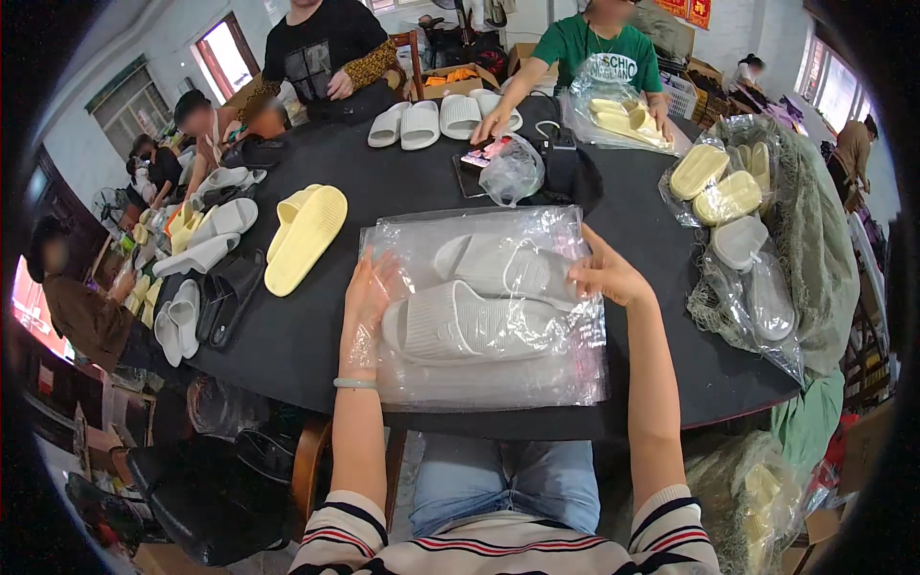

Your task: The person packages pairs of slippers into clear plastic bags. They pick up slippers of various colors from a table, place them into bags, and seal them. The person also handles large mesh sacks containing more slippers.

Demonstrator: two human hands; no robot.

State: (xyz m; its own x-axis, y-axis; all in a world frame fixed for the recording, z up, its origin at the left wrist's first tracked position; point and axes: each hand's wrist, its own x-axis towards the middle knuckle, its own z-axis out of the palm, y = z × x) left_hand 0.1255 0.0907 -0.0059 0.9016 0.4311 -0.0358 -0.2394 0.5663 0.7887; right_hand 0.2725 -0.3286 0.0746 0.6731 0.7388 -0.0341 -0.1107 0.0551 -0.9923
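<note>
A clear plastic bag [460, 388] lies on the black table in front of me, on a stack of similar bags. Inside it a pair of light grey ribbed slippers [470, 321] rests side by side, toes pointing in opposite directions. My left hand [372, 287] is at the bag's left edge with its fingers stretched out. Clear film covers those fingers and part of the wrist. At the other side, my right hand [609, 273] pinches the bag's right edge near the end of the far slipper.
Yellow slippers [307, 235] lie to the left, beside black slippers [235, 299] and grey ones. Bagged slippers [724, 187] sit at the right on green netting [819, 230]. Across the table, a person in green [604, 57] handles bagged yellow slippers. White slippers [422, 125] stand at the far edge.
</note>
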